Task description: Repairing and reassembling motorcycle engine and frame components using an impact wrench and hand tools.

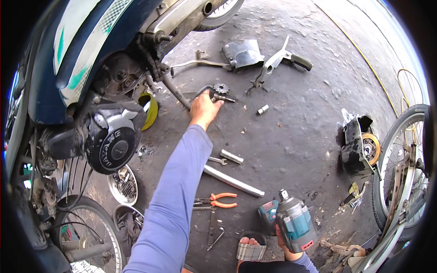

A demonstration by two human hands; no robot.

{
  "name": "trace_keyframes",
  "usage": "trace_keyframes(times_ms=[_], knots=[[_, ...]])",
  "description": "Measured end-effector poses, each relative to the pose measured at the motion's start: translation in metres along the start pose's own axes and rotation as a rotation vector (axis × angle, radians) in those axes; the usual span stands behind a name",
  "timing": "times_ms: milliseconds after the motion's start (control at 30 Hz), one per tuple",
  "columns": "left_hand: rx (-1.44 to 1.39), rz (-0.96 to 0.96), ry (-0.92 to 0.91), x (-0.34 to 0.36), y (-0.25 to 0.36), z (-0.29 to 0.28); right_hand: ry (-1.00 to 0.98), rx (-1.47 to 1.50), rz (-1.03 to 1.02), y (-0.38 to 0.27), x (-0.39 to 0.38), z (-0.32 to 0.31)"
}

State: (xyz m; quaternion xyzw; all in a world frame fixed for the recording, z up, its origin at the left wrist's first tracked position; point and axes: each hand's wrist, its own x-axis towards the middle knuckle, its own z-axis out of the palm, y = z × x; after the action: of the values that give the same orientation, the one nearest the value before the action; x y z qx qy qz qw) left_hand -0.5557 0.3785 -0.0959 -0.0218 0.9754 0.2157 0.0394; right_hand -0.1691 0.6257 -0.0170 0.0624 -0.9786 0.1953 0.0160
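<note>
My left hand reaches out low over the floor beside the motorcycle, its fingers closed round something dark. A short metal piece like a bolt or socket shows at its fingertips; what the hand holds is largely hidden. Just beyond lies a small toothed sprocket. A metal bar of the motorcycle ends close to the wrist. Near my sandalled foot, my right hand holds a teal and black cordless impact wrench, its square drive pointing away from me.
A loose socket, a metal tube and orange-handled pliers lie on the floor. Farther off are a lever, a metal cover and a side stand. A bowl of parts sits left; a bicycle-like wheel stands right.
</note>
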Motion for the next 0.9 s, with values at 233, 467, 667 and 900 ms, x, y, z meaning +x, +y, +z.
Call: trace_keyframes(times_ms=[233,467,667,900], knots=[[0.196,0.13,-0.222,-0.012,0.045,0.02,-0.115,0.765,0.495,0.002,0.023,-0.011],[0.262,0.236,-0.204,-0.032,0.034,0.026,-0.044,0.737,0.157,-0.014,0.054,-0.008],[-1.693,-0.183,-0.723,-0.17,0.068,-0.046,0.07,0.65,-0.13,-0.027,0.073,-0.009],[-1.998,-0.137,-0.593,-0.27,0.058,-0.151,-0.069,0.806,-0.152,-0.074,0.073,-0.011]])
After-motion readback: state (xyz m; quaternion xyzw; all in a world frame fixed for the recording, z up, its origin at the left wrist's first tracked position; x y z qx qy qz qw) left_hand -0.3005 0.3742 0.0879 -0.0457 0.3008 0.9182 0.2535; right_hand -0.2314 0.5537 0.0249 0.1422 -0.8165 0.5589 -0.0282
